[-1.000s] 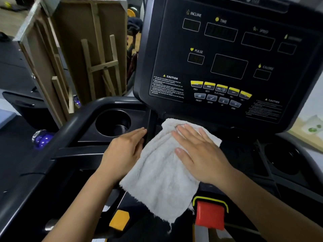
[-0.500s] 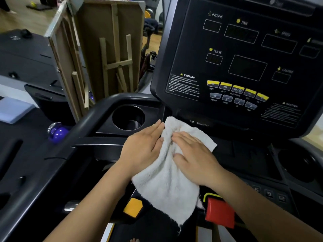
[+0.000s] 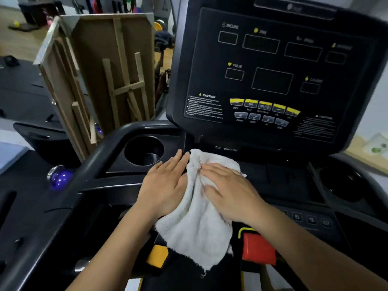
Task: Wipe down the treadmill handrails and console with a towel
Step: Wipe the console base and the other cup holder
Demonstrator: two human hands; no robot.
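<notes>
Two bare forearms, left hand [image 3: 165, 185], right hand [image 3: 228, 192], no sleeves, nothing worn

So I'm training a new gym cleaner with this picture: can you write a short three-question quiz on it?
1. True or false: the right hand lies flat on the towel.
2. Which lies left of the towel? A) cup holder B) red stop button C) number keys
3. Fill in: the console displays are ____.

Key: 1 true; 2 A; 3 dark (off).
</notes>
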